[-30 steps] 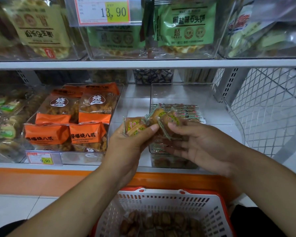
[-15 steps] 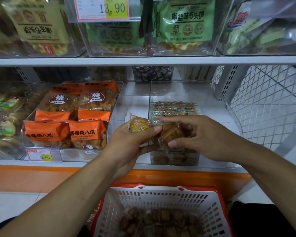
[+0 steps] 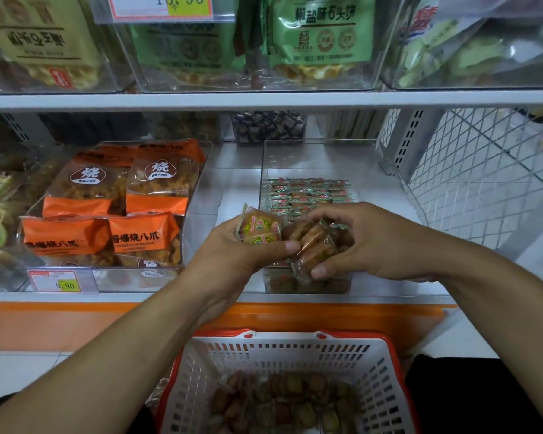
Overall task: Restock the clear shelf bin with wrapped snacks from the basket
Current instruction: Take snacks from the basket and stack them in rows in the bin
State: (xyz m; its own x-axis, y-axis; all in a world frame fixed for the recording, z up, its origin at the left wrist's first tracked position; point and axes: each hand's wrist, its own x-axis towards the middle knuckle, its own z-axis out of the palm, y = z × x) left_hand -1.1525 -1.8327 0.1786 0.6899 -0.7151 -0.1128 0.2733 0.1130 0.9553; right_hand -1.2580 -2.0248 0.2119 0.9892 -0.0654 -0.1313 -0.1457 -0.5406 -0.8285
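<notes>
— So, what fills the frame, biggest thing first?

— White shelving [image 3: 264, 100] runs across the whole width. Along the top sit clear boxes of green and cream snack packs, with a 13.90 price tag [image 3: 160, 6] at upper centre. On the lower shelf, left of centre, orange packs [image 3: 107, 208] lie in a clear tray, and a 9.90 price tag [image 3: 57, 280] is fixed at its front edge.

— And the clear shelf bin?

— The clear shelf bin [image 3: 323, 151] stands right of centre on the lower shelf. Rows of small wrapped snacks [image 3: 308, 191] cover its floor at the back; its front is partly hidden by the hands.

— Where is the basket?

— At bottom centre, below the shelf edge: a white basket [image 3: 279, 355] with a red rim, more wrapped pieces heaped inside.

— What are the hands doing?

— Both meet at mid-frame over the bin's front. The left hand [image 3: 232, 255] is curled round a yellow-labelled snack pack [image 3: 259, 228], thumb pressed along its lower edge. The right hand [image 3: 367, 242] grips a cluster of brown wrapped snacks [image 3: 314, 242], fingers over the top and thumb underneath. The two loads touch.
</notes>
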